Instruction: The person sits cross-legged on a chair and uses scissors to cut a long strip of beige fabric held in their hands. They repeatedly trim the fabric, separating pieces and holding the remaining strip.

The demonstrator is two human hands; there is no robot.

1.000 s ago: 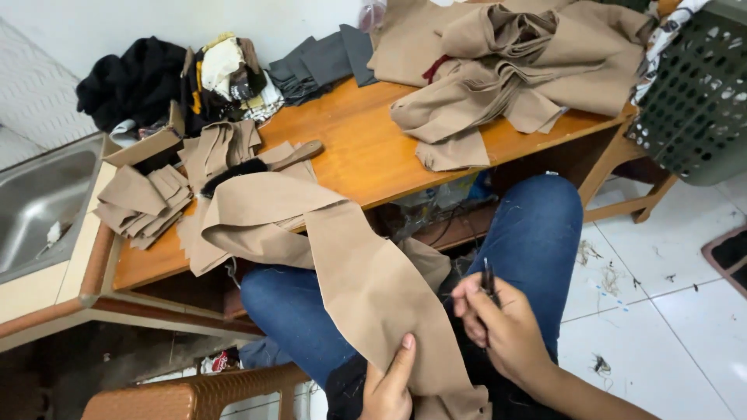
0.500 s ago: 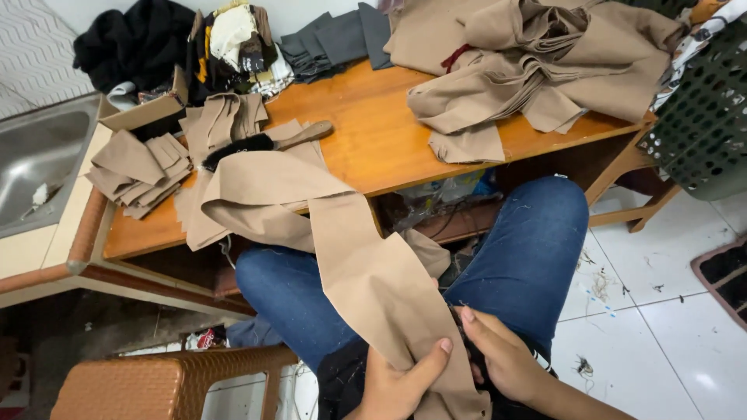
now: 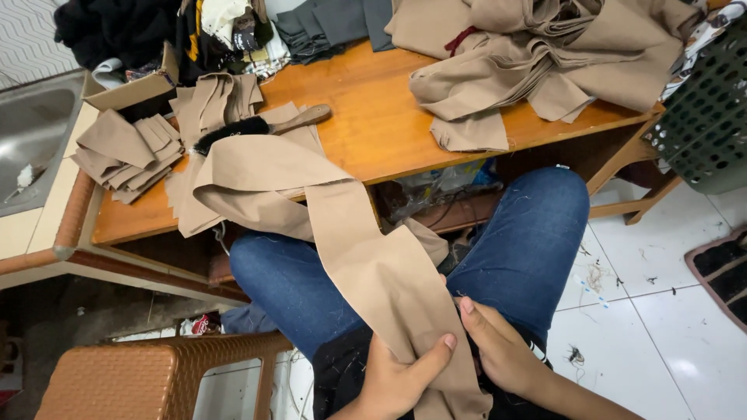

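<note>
Fingers of both hands were pinched on the near end of the tan fabric strip point(image 3: 366, 264) in the head view: my left hand point(image 3: 397, 373) clamped it with the thumb on top, my right hand point(image 3: 502, 354) gripped its edge just beside. The strip lay over my jeans point(image 3: 521, 241), its long axis running from my lap up and away to the left onto the wooden bench point(image 3: 389, 124), beside a brush point(image 3: 257, 128). I judged the draped far end could slide off the bench if I pulled too hard.
</note>
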